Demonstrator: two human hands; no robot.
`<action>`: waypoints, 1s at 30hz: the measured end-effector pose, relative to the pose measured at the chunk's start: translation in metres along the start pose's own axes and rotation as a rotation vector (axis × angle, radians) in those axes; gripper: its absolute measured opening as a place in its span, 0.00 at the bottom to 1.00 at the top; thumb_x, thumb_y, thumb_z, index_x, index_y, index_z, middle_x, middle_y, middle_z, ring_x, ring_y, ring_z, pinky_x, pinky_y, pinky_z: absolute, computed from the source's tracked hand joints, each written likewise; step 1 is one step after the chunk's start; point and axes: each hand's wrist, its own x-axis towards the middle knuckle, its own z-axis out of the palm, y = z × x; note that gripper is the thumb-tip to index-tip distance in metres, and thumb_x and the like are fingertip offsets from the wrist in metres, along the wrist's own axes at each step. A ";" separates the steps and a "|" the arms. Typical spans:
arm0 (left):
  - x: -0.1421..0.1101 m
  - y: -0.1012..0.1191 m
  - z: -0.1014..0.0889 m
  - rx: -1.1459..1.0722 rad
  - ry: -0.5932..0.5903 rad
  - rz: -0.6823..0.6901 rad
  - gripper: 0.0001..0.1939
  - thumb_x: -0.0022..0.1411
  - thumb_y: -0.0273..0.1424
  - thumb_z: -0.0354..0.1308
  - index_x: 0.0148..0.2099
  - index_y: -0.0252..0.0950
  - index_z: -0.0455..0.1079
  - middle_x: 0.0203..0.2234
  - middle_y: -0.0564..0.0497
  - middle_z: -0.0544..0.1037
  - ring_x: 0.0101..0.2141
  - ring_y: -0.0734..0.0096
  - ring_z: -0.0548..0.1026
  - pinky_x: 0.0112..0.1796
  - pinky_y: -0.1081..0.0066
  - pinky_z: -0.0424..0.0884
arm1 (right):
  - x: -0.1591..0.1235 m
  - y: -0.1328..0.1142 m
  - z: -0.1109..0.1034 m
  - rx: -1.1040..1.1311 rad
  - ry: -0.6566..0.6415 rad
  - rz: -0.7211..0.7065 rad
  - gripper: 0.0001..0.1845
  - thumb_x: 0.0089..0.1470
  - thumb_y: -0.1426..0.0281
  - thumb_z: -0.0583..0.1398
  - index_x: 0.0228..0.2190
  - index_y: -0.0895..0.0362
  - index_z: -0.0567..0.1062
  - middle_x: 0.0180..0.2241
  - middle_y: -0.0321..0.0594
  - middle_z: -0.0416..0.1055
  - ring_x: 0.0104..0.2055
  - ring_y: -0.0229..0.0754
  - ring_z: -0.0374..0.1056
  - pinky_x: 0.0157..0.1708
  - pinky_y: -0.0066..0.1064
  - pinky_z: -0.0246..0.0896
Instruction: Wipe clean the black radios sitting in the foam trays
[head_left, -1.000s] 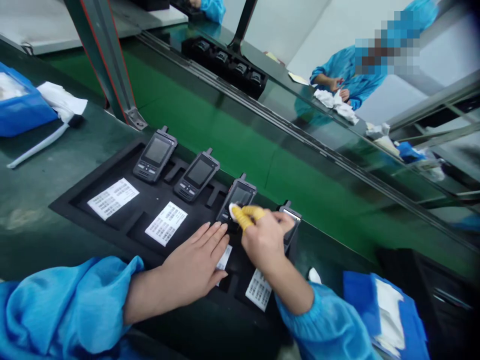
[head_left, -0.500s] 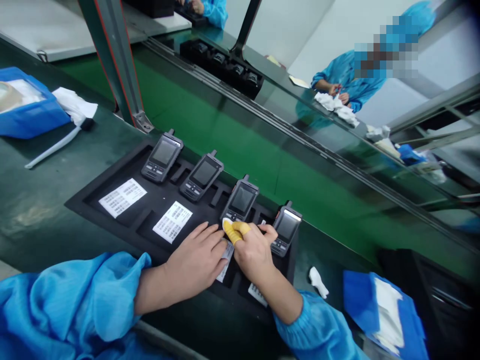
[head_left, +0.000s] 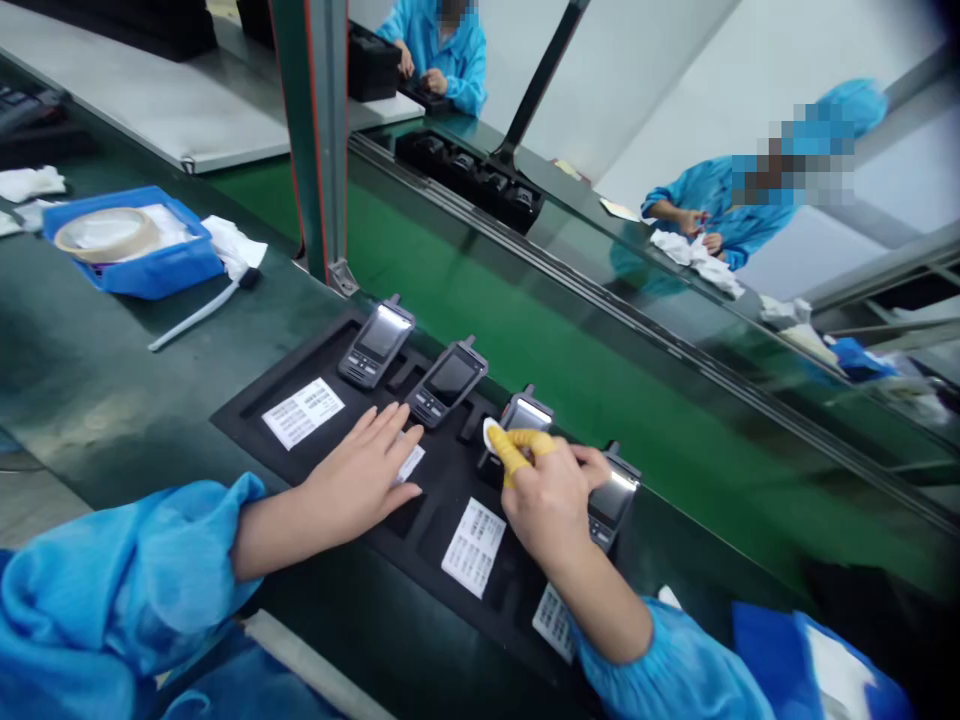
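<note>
Right grip (head_left: 547, 500) closed in a pinch on a white wipe (head_left: 491, 435), with yellow finger cots (head_left: 517, 450) on the pinching fingers. Wipe touching the third of four handheld radios (head_left: 525, 412); that radio's lower part hidden by the hand. Fourth radio (head_left: 611, 503) just beside the right grip; two more radios (head_left: 409, 360) stand in the same row, well clear of it. All sit in slots of a black foam tray (head_left: 259, 400). Left grip (head_left: 352, 475) open, fingers spread, palm down over the tray, holding nothing, fingertips at a small barcode label (head_left: 410, 463). Larger barcode labels (head_left: 474, 547) lie in tray recesses. Tray rests on a dark green desk (head_left: 97, 390), near a blue bin (head_left: 135, 260).
</note>
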 end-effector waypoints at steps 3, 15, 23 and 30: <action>0.000 0.003 0.004 -0.035 -0.028 0.005 0.33 0.62 0.44 0.56 0.62 0.29 0.57 0.61 0.32 0.61 0.61 0.47 0.59 0.58 0.52 0.57 | 0.040 -0.001 0.016 -0.087 0.022 0.050 0.16 0.46 0.83 0.55 0.29 0.55 0.78 0.34 0.41 0.71 0.37 0.42 0.58 0.42 0.40 0.41; 0.002 -0.006 0.007 -0.178 -0.019 0.006 0.31 0.62 0.43 0.55 0.60 0.27 0.59 0.62 0.31 0.57 0.62 0.48 0.55 0.59 0.52 0.55 | 0.081 -0.004 0.059 -0.146 -0.002 -0.031 0.15 0.48 0.84 0.55 0.21 0.56 0.76 0.31 0.40 0.72 0.36 0.41 0.58 0.43 0.41 0.39; 0.000 0.000 0.009 -0.184 0.011 -0.015 0.30 0.60 0.40 0.58 0.58 0.26 0.60 0.62 0.29 0.57 0.63 0.47 0.55 0.59 0.52 0.54 | 0.042 -0.033 0.047 0.003 -0.075 -0.186 0.15 0.51 0.81 0.55 0.33 0.55 0.78 0.36 0.40 0.72 0.36 0.40 0.59 0.43 0.40 0.41; 0.001 0.002 0.009 -0.183 0.028 -0.016 0.19 0.59 0.38 0.59 0.47 0.28 0.66 0.61 0.29 0.58 0.62 0.47 0.55 0.60 0.53 0.54 | 0.084 -0.016 0.060 -0.174 0.019 -0.060 0.15 0.49 0.83 0.55 0.21 0.56 0.75 0.31 0.40 0.72 0.35 0.42 0.57 0.43 0.41 0.38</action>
